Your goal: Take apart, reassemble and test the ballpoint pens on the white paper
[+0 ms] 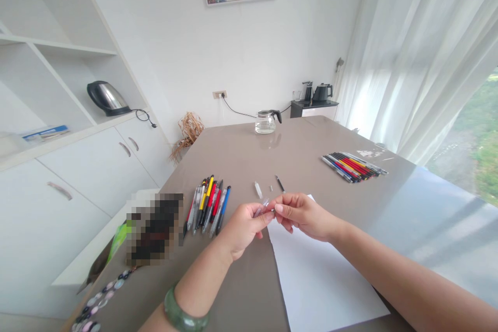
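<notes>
My left hand [249, 223] is closed around a clear plastic pen barrel [261, 208], above the left edge of a white paper sheet [322, 275]. The fingertips of my right hand [299, 212] meet those of the left in a pinch. Whatever lies between them is small and mostly hidden. Just beyond the hands are a short whitish translucent pen part [258, 190], a tiny metallic piece [271, 188] and a slim dark pen part [279, 183]. Left of my hands, several pens [208, 202] lie in a loose bunch.
A row of pens [352, 167] lies at the right, with white scraps [369, 153] beyond it. A glass pot [265, 123] stands at the table's far end. Toward the left edge are a blurred dark object [155, 231] and a beaded strap [103, 298].
</notes>
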`<state>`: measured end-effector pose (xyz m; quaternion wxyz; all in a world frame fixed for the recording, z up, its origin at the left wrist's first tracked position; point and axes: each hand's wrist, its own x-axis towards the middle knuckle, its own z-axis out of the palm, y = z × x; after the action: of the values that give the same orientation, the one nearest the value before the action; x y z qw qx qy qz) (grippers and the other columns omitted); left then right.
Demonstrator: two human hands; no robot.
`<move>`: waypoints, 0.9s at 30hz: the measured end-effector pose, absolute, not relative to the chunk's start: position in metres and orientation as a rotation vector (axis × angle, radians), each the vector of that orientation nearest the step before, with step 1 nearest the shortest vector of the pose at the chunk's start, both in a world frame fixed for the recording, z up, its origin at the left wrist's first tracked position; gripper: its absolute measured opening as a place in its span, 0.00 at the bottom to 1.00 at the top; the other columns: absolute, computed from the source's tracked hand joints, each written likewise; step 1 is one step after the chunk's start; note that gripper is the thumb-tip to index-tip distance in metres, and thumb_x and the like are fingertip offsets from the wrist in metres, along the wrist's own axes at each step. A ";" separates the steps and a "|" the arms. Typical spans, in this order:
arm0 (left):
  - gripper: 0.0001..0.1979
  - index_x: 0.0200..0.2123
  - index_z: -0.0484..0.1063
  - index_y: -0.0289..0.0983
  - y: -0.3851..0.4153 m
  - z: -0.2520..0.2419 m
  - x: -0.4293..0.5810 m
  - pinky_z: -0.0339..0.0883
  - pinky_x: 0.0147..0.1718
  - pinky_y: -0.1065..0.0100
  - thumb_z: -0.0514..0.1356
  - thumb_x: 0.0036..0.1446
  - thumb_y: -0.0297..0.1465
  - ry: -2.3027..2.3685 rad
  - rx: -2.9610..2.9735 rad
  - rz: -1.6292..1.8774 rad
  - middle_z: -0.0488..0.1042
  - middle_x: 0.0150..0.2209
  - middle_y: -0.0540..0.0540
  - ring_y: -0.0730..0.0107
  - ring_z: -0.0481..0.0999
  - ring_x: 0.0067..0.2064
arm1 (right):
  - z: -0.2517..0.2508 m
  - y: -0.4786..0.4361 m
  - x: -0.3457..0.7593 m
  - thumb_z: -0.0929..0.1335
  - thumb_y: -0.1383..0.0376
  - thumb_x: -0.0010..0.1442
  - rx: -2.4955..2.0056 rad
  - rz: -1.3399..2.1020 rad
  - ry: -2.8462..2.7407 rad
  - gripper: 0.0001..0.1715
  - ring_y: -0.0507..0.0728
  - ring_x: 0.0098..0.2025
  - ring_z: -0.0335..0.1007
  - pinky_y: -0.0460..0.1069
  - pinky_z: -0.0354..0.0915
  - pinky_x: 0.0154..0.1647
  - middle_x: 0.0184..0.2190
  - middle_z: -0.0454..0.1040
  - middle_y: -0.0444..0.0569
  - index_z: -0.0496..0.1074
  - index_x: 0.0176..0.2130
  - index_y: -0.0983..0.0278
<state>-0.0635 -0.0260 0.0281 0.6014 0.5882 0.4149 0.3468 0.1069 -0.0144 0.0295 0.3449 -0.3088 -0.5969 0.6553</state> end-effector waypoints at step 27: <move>0.14 0.31 0.67 0.35 -0.016 0.016 -0.074 0.53 0.22 0.75 0.55 0.49 0.40 1.002 1.211 0.895 0.55 0.19 0.54 0.79 0.55 0.22 | 0.025 0.089 0.161 0.67 0.58 0.47 -1.830 1.105 -1.996 0.14 0.48 0.17 0.60 0.44 0.60 0.18 0.17 0.68 0.46 0.65 0.20 0.67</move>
<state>-0.0735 -0.0158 0.0158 0.6183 0.5261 0.4353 0.3891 0.1612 0.0891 0.0254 0.1082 -0.6220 -0.6785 0.3757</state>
